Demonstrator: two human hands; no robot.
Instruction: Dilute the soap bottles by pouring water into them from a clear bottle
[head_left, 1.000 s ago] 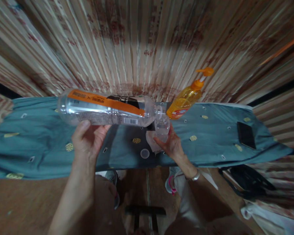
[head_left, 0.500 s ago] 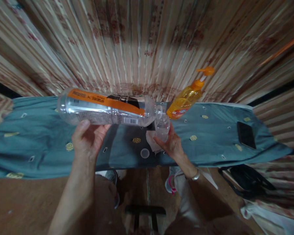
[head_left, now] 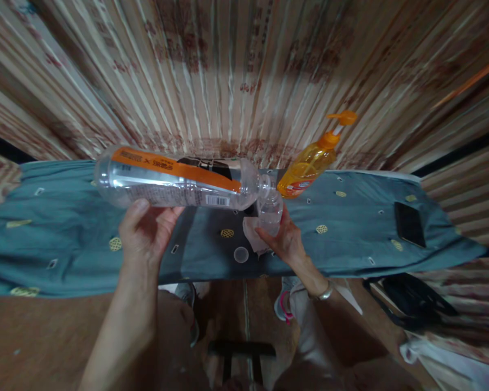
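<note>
Left hand [head_left: 146, 231] grips a tipped clear bottle [head_left: 175, 178], its mouth at the small bottle [head_left: 269, 212] clasped in the right hand [head_left: 284, 240].

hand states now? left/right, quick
Left hand: closed on the large clear bottle, held sideways, its mouth at the small bottle.
Right hand: closed on the small clear bottle, held upright.

The left hand [head_left: 144, 231] grips a large clear bottle [head_left: 175, 178] lying sideways, its mouth touching the small clear bottle [head_left: 269, 210] held upright in the right hand [head_left: 283, 239]. Just left of that grip a clear cap [head_left: 240, 254] lies on the blue cloth [head_left: 65, 228]; behind it stands an orange pump bottle [head_left: 309, 165].
</note>
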